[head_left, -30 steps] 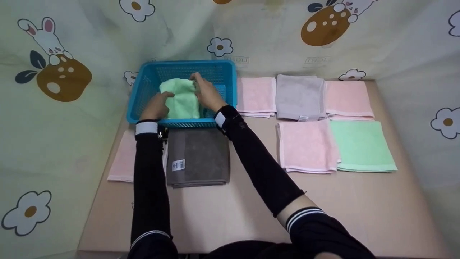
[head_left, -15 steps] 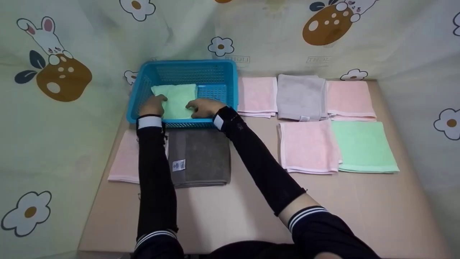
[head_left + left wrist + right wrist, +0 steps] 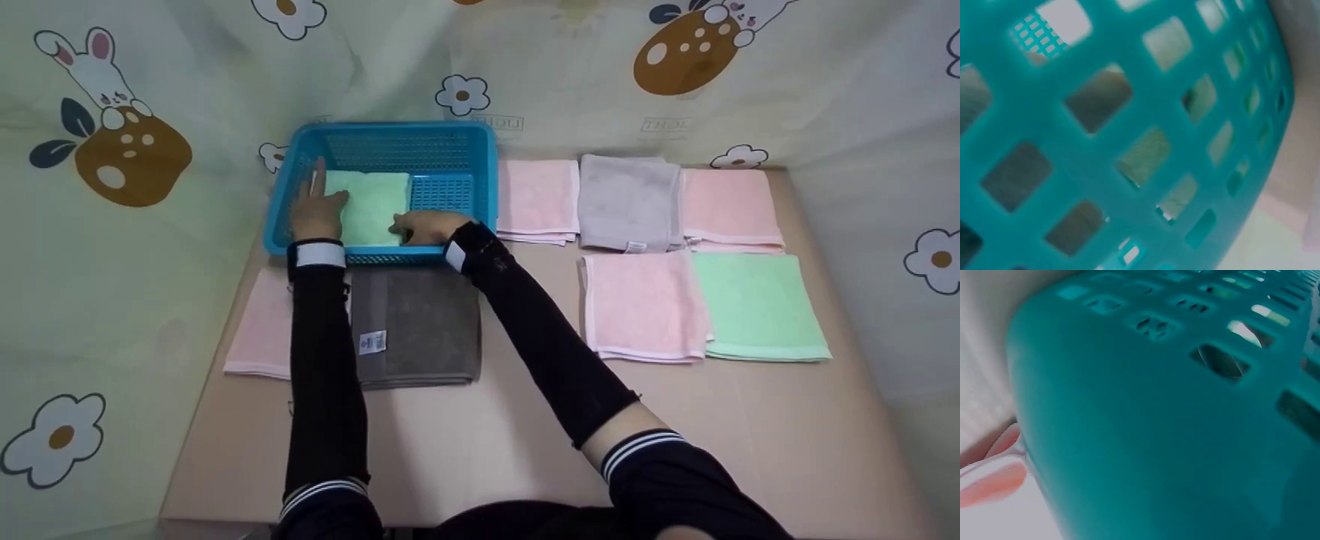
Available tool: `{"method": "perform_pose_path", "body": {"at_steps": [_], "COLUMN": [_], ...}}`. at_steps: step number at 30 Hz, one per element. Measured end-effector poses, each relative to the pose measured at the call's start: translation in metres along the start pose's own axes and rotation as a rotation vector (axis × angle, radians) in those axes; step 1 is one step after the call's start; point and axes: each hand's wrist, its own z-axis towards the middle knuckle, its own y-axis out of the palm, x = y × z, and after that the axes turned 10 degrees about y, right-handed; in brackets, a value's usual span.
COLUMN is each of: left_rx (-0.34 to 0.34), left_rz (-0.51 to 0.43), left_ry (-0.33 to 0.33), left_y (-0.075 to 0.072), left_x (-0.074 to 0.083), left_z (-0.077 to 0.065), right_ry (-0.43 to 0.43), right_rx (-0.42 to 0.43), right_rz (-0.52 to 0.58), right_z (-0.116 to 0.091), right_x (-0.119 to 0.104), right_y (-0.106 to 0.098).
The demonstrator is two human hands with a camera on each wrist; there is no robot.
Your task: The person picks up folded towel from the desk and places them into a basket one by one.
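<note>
A folded light green towel [image 3: 371, 206] lies in the left part of the blue plastic basket [image 3: 450, 129]. At its left edge is my left hand [image 3: 316, 214], fingers stretched toward the basket's far side and thumb reaching over the cloth. My right hand [image 3: 431, 223] is over the front of the basket, its curled finger and thumb pinching the towel's near right corner. In the left wrist view the perforated basket wall [image 3: 1067, 163] blocks most of that hand's work. The right wrist view is likewise filled by the basket's side [image 3: 1112, 422].
A dark grey folded towel [image 3: 420, 326] lies in front of the basket, beside a pink towel [image 3: 259, 330] partly under my left forearm. To the right sit several folded towels, including a light grey one [image 3: 628, 199] and a green one [image 3: 761, 304]. A patterned curtain [image 3: 525, 67] rises behind.
The green towel has been lowered and flattened in the basket. My right hand came down to its near right corner; my left hand stretched its fingers along the left edge.
</note>
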Motion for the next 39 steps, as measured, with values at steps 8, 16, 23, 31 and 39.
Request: {"method": "perform_pose_path", "body": {"at_steps": [8, 16, 23, 31, 39], "left_rx": [-0.230, -0.287, -0.256, 0.075, 0.448], "left_rz": [0.121, 0.019, -0.089, -0.250, -0.144], "left_ry": [0.109, 0.108, 0.140, 0.292, 0.466], "left_y": [-0.004, -0.011, -0.016, -0.030, 0.003], "left_x": [0.009, 0.012, 0.005, 0.025, 0.066], "left_z": [0.002, 0.004, 0.010, -0.022, -0.099], "right_ry": [0.033, 0.061, 0.032, -0.016, 0.058], "right_rx": [-0.014, 0.017, 0.103, 0.241, 0.574], "right_rz": [-0.032, -0.048, -0.151, -0.289, -0.259], "right_z": [-0.005, -0.008, -0.011, -0.048, -0.104], "right_x": [0.006, 0.006, -0.003, -0.003, 0.041], "right_y": [-0.003, -0.006, -0.011, -0.024, -0.023]}}
